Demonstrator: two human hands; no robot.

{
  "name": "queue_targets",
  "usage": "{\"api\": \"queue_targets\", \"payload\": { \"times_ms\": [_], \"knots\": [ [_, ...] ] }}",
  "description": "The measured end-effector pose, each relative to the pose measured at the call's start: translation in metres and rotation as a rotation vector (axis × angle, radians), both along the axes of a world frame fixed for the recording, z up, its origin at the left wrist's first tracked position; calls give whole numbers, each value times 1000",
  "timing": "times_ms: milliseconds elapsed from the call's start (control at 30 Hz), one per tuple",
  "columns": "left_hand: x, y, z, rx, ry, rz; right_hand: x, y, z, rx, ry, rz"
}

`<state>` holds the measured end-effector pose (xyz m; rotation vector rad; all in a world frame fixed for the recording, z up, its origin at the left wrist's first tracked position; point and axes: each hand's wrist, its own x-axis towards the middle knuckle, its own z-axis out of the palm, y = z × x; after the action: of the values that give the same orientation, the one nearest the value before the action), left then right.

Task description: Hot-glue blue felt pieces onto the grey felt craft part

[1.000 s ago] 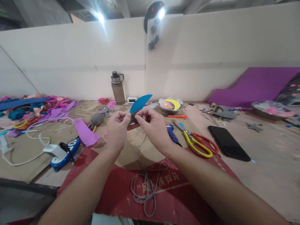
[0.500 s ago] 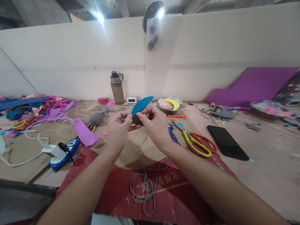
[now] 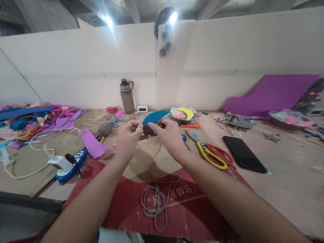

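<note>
Between my two hands is a blue curved, crescent-like piece (image 3: 155, 116) of thin sheet, with a dark grey part (image 3: 149, 130) along its lower edge. My left hand (image 3: 129, 138) pinches its left end between thumb and fingers. Thumb and fingers of my right hand (image 3: 168, 136) close on it farther right, hiding part of it. A thin grey cord (image 3: 155, 155) runs down from near the hands to a loose coil (image 3: 155, 202) on the red sheet (image 3: 121, 212). Whether the cord is joined to the piece, I cannot tell.
Scissors (image 3: 214, 153) with yellow and red handles and a black phone (image 3: 243, 153) lie to the right. Behind stand a bottle (image 3: 127, 98), a small clock (image 3: 142, 109) and a bowl (image 3: 186, 118) with a yellow crescent. At left are a blue power strip (image 3: 72, 168) and felt scraps (image 3: 19, 124).
The blue piece has tipped lower and flatter, its pointed right end now down beside my right hand. Both hands keep their pinch and have hardly moved.
</note>
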<state>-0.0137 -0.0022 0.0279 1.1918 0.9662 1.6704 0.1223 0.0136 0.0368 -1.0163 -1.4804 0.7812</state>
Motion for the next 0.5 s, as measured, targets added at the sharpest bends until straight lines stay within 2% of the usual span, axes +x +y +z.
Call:
{"api": "queue_targets", "payload": {
  "times_ms": [267,500],
  "knots": [
    [-1,-4,10,-80,-78,-205,2,11,-7,-65,70,42],
    [-1,-4,11,-59,-124,-254,2,7,-6,-53,113,22]
  ]
}}
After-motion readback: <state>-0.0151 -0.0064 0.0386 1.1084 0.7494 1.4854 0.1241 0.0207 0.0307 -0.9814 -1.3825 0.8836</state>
